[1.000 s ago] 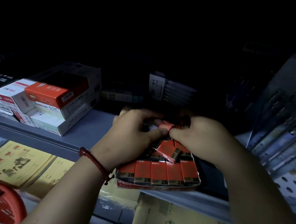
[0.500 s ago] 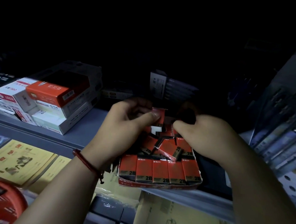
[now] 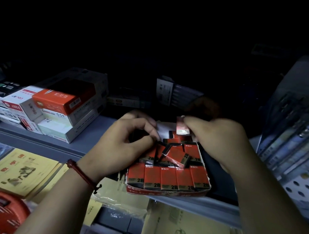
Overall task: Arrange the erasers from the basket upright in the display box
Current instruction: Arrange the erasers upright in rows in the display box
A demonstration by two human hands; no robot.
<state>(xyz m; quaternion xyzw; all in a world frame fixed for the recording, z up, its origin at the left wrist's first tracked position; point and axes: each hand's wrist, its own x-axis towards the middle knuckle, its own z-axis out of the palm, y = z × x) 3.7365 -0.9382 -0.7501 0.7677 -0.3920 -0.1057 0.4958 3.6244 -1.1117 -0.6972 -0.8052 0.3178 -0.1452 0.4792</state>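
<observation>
Your R fingers (image 3: 193, 124) are clamped on one eraser (image 3: 182, 126). Thumb & fingertips pinch its right edge, and it's held roughly upright in the air just above the back of the box (image 3: 167, 192), clear of the erasers below. Your L fingers (image 3: 149, 128) are curled, thumb tip down at the black end of an eraser in the 2nd row. Can't tell whether they grip it or only touch it. R hand (image 3: 218, 136) sits over the box's back-right corner. L hand (image 3: 121, 143) is over its left side, w/ a red cord bracelet (image 3: 81, 173) on the wrist.

In the box, the front row (image 3: 167, 178) is five erasers, upright, side by side, "2B" labels facing you. Behind it a tilted eraser (image 3: 177, 156) lies slantwise across others, and more stand or lean further back. It's too dark to count them. The box rests at the front edge of the grey shelf (image 3: 97, 130).

Left on the same shelf is a stack of cartons (image 3: 54, 110), orange one on top. Below are yellow booklets (image 3: 17, 171). The red basket (image 3: 5, 215) is at the bottom-left corner, only partly in view. Pen packs (image 3: 289, 147) are at the right. The upper half is too dark to read.
</observation>
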